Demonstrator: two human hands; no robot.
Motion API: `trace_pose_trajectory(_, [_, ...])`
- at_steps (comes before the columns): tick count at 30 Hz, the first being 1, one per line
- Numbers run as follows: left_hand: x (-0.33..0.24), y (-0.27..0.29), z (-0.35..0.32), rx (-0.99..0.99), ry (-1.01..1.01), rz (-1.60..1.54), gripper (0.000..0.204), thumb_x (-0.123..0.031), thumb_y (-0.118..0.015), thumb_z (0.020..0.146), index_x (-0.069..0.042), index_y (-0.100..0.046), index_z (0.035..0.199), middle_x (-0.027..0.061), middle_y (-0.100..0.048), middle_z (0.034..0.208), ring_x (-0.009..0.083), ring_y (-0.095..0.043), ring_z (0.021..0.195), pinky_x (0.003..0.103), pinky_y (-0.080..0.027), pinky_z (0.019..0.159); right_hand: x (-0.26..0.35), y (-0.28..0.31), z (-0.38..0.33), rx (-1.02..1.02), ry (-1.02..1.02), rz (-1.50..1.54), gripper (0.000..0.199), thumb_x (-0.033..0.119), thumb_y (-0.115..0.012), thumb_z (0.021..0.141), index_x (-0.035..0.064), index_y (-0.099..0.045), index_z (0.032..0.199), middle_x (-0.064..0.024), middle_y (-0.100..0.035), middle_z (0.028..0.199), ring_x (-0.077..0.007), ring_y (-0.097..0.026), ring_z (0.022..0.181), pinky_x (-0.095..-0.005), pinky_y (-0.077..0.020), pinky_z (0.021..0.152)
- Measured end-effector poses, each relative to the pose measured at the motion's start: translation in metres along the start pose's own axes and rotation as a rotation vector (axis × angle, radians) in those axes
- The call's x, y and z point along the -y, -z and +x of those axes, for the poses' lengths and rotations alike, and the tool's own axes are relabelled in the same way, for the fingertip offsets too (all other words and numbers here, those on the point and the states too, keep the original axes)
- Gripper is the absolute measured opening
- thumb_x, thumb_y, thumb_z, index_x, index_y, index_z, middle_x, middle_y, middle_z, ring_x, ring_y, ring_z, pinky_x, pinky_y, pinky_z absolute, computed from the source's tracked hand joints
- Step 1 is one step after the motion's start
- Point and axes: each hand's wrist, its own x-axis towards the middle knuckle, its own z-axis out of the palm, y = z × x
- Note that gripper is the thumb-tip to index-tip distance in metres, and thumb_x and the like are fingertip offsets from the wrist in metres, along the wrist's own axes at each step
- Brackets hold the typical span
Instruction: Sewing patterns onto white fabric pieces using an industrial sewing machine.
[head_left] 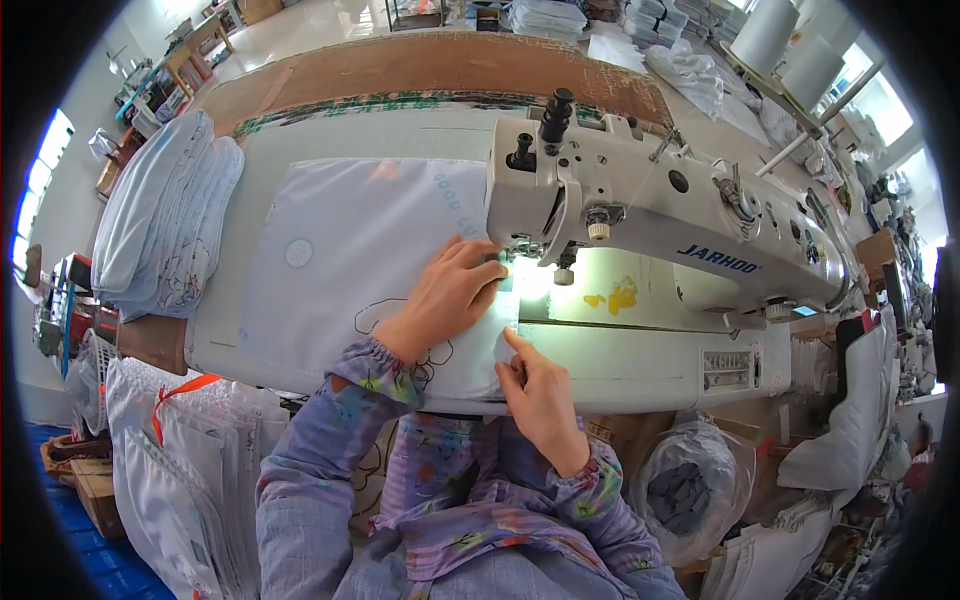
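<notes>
A white fabric panel (330, 260) with printed outlines lies flat on the sewing machine bed, its right edge by the needle area. My left hand (450, 295) rests on the panel with fingers bent and close together, fingertips pressing its edge beside the lit presser foot (522, 250). Nearer me, my right hand (537, 395) has its thumb and index finger at the same edge. A small light grey piece (503, 348) shows between these two fingertips; whether it is loose or part of the panel I cannot tell. The white sewing machine (640, 185) reaches in from the right.
A stack of white cut panels (165, 210) sits left on the table. More white pieces (185, 480) hang below the table's front left edge. At lower right, a clear plastic bag (740, 470) holds small dark grey pieces (685, 495). Thread cones (765, 38) stand at far right.
</notes>
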Motion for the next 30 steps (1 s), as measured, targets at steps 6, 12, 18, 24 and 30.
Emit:
trace_pose_trajectory(6, [-0.007,0.0,-0.013,-0.011,-0.038,-0.05,0.018,-0.003,-0.069,0.084,-0.006,-0.075,0.101,0.0089,-0.065,0.106,0.033,-0.061,0.101,0.045,-0.051,0.093,-0.003,0.001,-0.009,-0.008,0.033,-0.015,0.046,0.007,-0.068,0.096,-0.0003,-0.06,0.14,-0.0074,-0.054,0.071,-0.0145,-0.053,0.06,-0.0324,-0.0465,0.059])
trace_pose_trajectory(12, [-0.002,0.003,-0.001,-0.002,-0.04,-0.052,0.019,-0.002,-0.07,0.083,-0.005,-0.074,0.101,0.0077,-0.066,0.103,0.0318,-0.063,0.099,0.042,-0.053,0.091,-0.005,0.003,0.005,-0.034,0.055,-0.052,0.045,0.006,-0.067,0.096,-0.0009,-0.06,0.14,-0.006,-0.052,0.069,-0.0129,-0.051,0.057,-0.0323,-0.0463,0.055])
trace_pose_trajectory(18, [0.01,0.003,0.011,-0.038,-0.051,-0.056,0.018,-0.003,-0.069,0.082,-0.005,-0.074,0.099,0.0086,-0.067,0.101,0.0316,-0.065,0.096,0.043,-0.053,0.094,-0.008,0.003,0.022,-0.025,0.031,0.003,0.045,0.005,-0.066,0.097,-0.0006,-0.06,0.14,-0.0043,-0.051,0.069,-0.0112,-0.052,0.054,-0.031,-0.0468,0.053])
trace_pose_trajectory(24, [0.023,0.005,0.023,0.083,0.039,-0.037,0.018,-0.007,-0.071,0.081,-0.005,-0.074,0.099,0.0116,-0.07,0.109,0.0345,-0.065,0.1,0.045,-0.052,0.093,-0.008,0.006,0.03,-0.052,0.004,0.008,0.046,0.005,-0.065,0.097,-0.0005,-0.058,0.142,-0.0041,-0.051,0.069,-0.0103,-0.053,0.055,-0.0303,-0.0477,0.052])
trace_pose_trajectory(30, [0.088,0.031,0.023,-0.016,0.03,0.266,0.038,-0.029,-0.069,0.091,-0.007,-0.068,0.123,0.0144,-0.064,0.135,0.0351,-0.062,0.12,0.048,-0.042,0.111,0.01,0.008,0.0,0.036,0.008,0.043,0.05,0.007,-0.068,0.096,0.0019,-0.055,0.144,-0.0073,-0.063,0.077,-0.0116,-0.053,0.058,-0.0306,-0.0493,0.058])
